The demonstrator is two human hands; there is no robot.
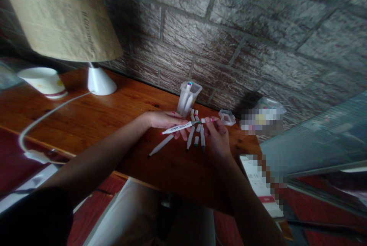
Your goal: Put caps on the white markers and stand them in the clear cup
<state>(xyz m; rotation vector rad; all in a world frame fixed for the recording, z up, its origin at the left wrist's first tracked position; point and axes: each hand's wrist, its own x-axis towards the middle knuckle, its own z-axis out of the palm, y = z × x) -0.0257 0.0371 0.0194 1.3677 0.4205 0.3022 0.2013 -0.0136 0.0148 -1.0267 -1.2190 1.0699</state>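
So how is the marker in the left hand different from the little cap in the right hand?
The marker is long and thin, while the cap is much shorter. The marker has dark writing along its side; none can be made out on the cap. The marker lies across the left hand, while the cap is pinched in the right hand. Both look mostly white with a bit of pink.

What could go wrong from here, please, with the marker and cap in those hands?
The left hand holds a marker with its grey end toward the right hand, so ink might get on those fingers. Loose caps lie close together on the table and could be mixed up with the held cap. The loose marker below the left hand might roll if nudged.
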